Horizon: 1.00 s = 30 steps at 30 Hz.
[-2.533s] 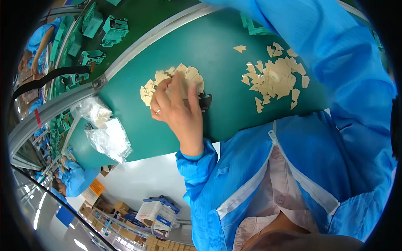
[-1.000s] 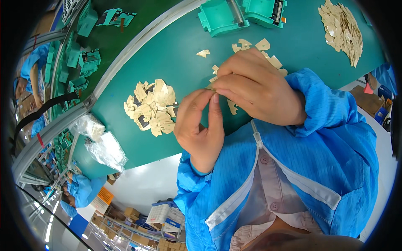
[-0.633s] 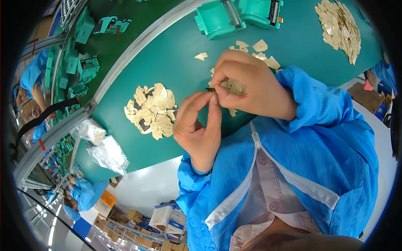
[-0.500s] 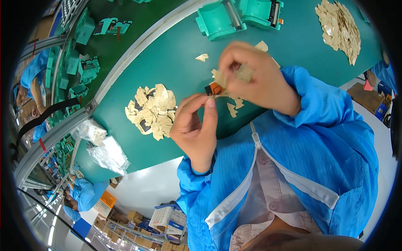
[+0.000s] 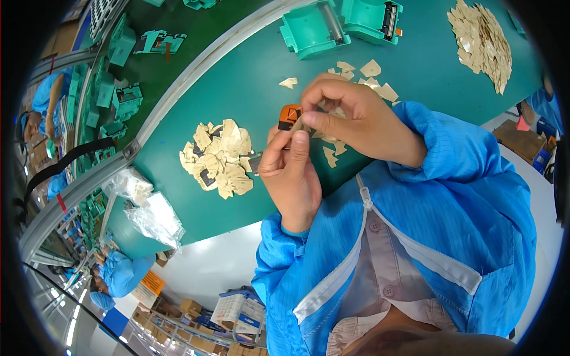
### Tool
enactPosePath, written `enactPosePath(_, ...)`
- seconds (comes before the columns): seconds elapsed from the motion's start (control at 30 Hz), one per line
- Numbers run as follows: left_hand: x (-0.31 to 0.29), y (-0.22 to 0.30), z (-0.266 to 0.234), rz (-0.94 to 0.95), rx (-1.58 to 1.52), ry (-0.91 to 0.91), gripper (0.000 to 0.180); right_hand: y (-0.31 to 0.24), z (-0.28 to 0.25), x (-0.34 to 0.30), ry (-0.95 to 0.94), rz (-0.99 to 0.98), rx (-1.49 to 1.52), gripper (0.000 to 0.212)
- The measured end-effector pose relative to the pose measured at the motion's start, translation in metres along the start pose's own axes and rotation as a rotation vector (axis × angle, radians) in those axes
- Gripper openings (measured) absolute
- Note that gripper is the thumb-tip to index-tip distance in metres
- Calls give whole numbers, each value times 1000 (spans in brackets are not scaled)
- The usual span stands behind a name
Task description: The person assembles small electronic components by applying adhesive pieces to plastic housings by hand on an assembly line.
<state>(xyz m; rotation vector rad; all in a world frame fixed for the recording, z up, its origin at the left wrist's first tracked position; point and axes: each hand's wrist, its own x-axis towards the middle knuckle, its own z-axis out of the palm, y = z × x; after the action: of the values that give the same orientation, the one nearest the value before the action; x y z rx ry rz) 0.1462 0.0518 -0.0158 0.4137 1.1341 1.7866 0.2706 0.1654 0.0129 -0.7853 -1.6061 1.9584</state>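
The small orange-and-black piece is held up just off the fingertips, its long axis leaning from about one o'clock at the orange end to seven o'clock at the black end. By that black end it is pinched between the thumb and forefinger of the left hand, which is the nearer hand; from the left thumb tip the piece lies toward eleven o'clock. From the fingertips of the right hand it is found at nine o'clock, just beside them. A pale strip is seen between the two — whether it is gripped by the right thumb and forefinger cannot be told, since their tips are blurred together there. Beneath the right hand, loose tan pieces are scattered on the green table. Farther out, a mixed heap is placed at eight o'clock, with clear bags beyond it; green housings are set between twelve and one — and a larger tan heap at two.
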Motion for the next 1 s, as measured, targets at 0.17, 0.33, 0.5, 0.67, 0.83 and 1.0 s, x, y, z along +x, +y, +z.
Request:
enactPosePath(0.17,7,28,18,-28,133,-29,34,-7,-16,1,-35,-344,-565,10)
enactPosePath(0.33,16,40,12,-115,266,-168,39,-21,-23,5,-67,-650,-1081,14)
enactPosePath(0.5,15,32,22,-91,135,17,25,-21,-12,1,161,-561,-830,19)
enactPosePath(0.67,16,25,25,20,21,28,11,1,2,3,185,-486,-636,14)
enactPosePath(0.83,13,21,34,93,124,105,10,5,2,5,228,-491,-653,11)
enactPosePath(1.0,9,17,39,186,253,156,10,2,-1,5,252,-674,-784,16)
